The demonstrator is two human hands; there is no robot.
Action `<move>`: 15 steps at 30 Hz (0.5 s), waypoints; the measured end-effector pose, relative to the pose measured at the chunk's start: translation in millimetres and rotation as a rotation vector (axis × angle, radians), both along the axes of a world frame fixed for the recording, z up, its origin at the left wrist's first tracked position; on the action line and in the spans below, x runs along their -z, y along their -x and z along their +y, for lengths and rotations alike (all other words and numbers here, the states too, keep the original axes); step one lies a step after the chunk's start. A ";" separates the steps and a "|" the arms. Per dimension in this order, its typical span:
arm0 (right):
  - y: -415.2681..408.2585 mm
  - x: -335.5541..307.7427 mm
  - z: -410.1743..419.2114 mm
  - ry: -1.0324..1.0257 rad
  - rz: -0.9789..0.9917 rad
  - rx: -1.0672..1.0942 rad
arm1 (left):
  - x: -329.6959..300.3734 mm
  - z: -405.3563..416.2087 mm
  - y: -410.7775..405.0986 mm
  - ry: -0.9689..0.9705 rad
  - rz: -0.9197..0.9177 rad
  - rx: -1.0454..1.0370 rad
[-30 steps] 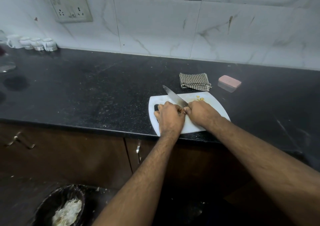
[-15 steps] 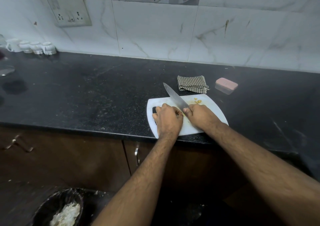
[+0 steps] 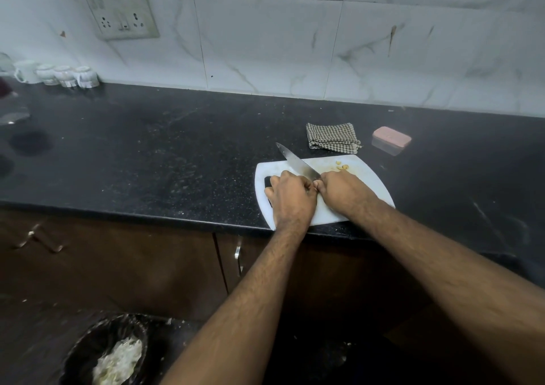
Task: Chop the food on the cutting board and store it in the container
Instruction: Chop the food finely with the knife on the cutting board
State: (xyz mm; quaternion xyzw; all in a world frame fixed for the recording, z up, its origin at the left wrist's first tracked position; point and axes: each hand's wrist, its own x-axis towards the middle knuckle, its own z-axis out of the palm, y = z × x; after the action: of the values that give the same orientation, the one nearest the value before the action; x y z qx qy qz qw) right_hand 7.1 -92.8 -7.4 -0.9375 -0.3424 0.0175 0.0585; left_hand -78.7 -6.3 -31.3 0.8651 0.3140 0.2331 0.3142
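Note:
A white cutting board (image 3: 368, 187) lies at the front edge of the black counter. My right hand (image 3: 343, 191) grips the handle of a knife (image 3: 298, 163), whose blade points up and to the left across the board. My left hand (image 3: 290, 196) sits right beside the blade with its fingers curled down on the food, which stays hidden under the knuckles. A few small yellowish chopped bits (image 3: 342, 166) lie near the board's far edge. Behind the board to the right stands a small clear container (image 3: 390, 140) with a pink lid on it.
A folded checked cloth (image 3: 331, 137) lies just behind the board. White cups (image 3: 67, 75) line the wall at far left under a socket plate (image 3: 121, 10). A lined bin (image 3: 112, 352) with scraps stands on the floor below, in front of dark cabinet doors.
Both hands stay together at the same spot on the board. The blade shifts only slightly, and the view has drifted a little.

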 end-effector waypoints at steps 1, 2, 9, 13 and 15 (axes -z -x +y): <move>0.8 0.7 -2.0 -0.031 0.016 0.008 | -0.9 0.2 0.5 0.002 0.005 0.000; 1.5 1.8 -4.3 -0.066 0.037 0.021 | -1.5 0.6 1.0 0.007 0.008 0.001; -2.2 4.2 -11.9 -0.159 0.156 0.075 | -5.1 -0.9 1.5 0.014 0.022 -0.010; -3.9 2.1 -10.3 -0.129 0.136 0.039 | -2.7 0.1 -0.3 0.007 0.018 -0.015; -4.3 -0.3 -8.3 -0.096 0.116 0.014 | -1.2 0.3 -1.2 -0.003 0.009 -0.015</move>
State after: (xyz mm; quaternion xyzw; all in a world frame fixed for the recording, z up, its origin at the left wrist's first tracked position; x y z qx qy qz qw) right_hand 11.4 -101.1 -7.1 -0.9335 -0.3322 0.0548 0.1235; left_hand -77.6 -6.0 -30.1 0.8642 0.3216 0.2318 0.3098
